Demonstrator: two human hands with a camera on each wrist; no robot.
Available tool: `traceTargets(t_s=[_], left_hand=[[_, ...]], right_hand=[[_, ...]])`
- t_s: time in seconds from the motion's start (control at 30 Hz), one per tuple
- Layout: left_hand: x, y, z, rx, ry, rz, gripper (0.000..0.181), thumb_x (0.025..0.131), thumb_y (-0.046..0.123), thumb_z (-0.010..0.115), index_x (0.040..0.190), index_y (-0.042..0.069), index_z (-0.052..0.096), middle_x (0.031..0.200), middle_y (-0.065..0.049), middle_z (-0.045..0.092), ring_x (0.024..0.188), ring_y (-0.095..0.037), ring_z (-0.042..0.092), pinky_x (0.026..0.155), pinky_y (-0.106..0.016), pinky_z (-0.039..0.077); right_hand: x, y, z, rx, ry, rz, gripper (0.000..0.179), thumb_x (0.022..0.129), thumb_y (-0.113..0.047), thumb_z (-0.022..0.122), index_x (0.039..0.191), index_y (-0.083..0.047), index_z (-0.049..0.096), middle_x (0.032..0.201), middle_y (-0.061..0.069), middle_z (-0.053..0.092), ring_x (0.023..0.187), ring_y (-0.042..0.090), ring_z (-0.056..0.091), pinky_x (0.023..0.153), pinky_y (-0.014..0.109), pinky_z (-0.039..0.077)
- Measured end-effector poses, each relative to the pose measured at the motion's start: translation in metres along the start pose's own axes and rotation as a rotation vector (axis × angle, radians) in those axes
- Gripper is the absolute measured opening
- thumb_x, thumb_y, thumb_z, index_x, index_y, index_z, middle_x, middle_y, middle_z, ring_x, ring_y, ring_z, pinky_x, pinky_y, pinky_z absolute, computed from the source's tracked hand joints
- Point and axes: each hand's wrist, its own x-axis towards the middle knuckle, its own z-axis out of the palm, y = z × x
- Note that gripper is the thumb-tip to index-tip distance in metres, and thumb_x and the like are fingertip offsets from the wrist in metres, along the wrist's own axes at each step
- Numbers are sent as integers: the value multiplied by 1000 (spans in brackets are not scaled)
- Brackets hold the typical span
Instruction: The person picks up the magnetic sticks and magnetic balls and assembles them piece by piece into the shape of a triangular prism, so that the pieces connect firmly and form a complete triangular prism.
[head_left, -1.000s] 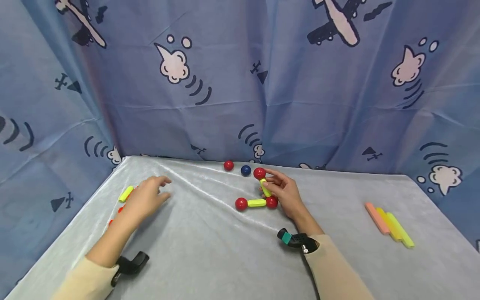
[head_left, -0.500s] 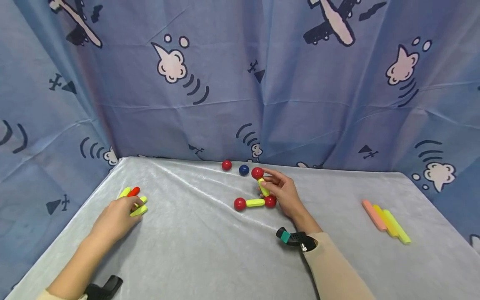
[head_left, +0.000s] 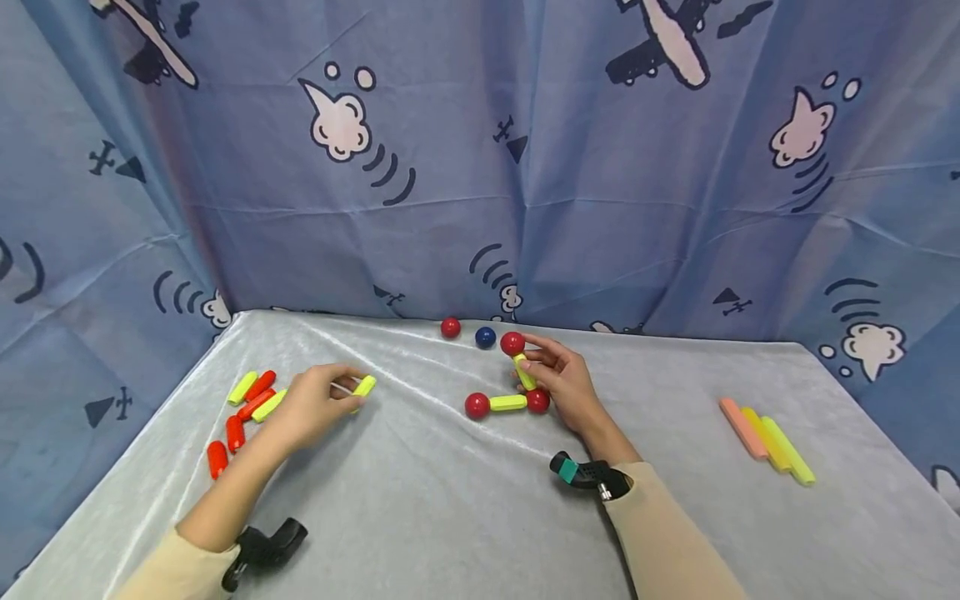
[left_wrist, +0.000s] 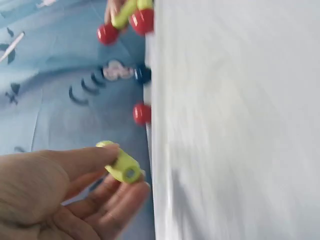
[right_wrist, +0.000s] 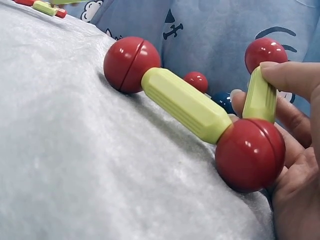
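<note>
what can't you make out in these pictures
Head: lower part of the held yellow rod, partly covered by the thumb of the left hand.
Left wrist: most of the right hand, cut off by the top edge; the cloth, too blurred to show its texture.
Right wrist: part of the blue ball, behind the fingertips and the lying yellow rod; the far red rod, cut by the top edge.

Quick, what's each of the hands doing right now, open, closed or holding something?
Left hand: holding, pinching a loose yellow-green rod.
Right hand: holding, pinching a connected yellow-green rod with red balls at both ends.
</note>
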Motion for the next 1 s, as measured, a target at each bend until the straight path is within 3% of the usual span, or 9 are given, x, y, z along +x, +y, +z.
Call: traceTargets(t_s=[0.3,0.53,0.83,1.0], left_hand=[[49,47,60,-283,38,31,34,90,5,74,123,0,69,109,-19,74,97,-28,74,81,-33,61],[65,68,102,-462,58,5,34,88,3,75,121,-1,70,109,-19,74,95,-26,74,84,-31,61],[65,65,122,-554,60,29,35,88,2,75,122,-2,69,108,-20,74,93,-25,74,82,-30,61],[66,63,125,-543,11,19,43,87,8,78,128,1,66,113,-18,73,97,-24,73,85,-32,61]], right_hand=[[0,0,-2,4,1,-7,48,98,-10,64,144,-8,54,122,17,63,89,16,75,75,29,63],[0,1,-1,13,0,-10,49,97,-9,66,144,-7,54,121,15,64,88,15,74,75,30,63],[-2,0,0,-38,-23,-31,50,96,-13,68,144,-10,55,130,23,63,90,11,72,77,27,62],[-3,-1,-1,-47,-22,-41,50,97,-14,67,145,-10,54,131,25,62,92,10,71,78,26,62]])
